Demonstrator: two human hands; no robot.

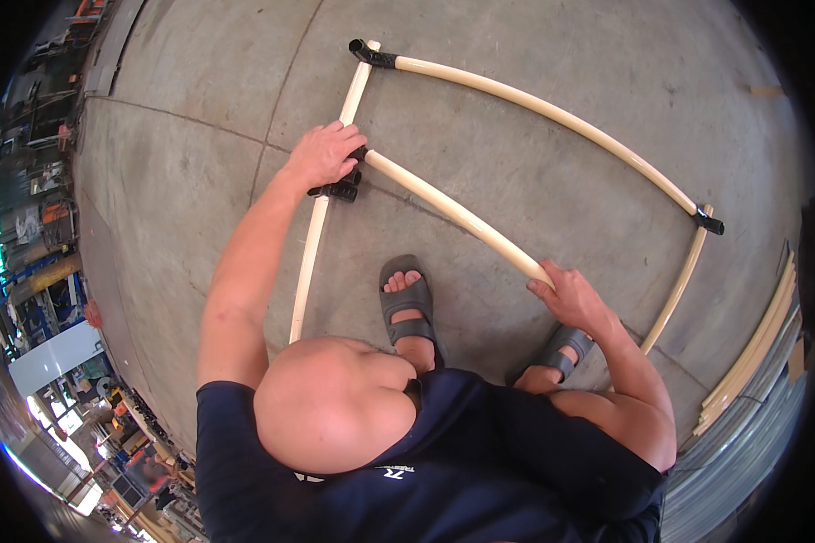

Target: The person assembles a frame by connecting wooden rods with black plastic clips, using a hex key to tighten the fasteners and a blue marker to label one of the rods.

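Note:
My left hand (322, 157) is closed over a black pipe joint (360, 154) on the long cream pipe (310, 262) at the left. A second black joint (342, 188) sits just below that hand on the same pipe. From the gripped joint a cream crossbar pipe (453, 213) slants down to the right. My right hand (570, 294) is wrapped round its other end. Farther away, another cream pipe (534, 104) runs between a black corner joint (371, 56) and a black joint (710, 220) on the right-hand cream pipe (679, 285).
The frame lies on a grey concrete floor (199, 172). My sandalled feet (409, 303) stand within it. Bundled cream pipes (752, 339) and grey metal pipes (743, 452) lie at the right. Cluttered shelving (45, 226) and a white panel (56, 351) line the left.

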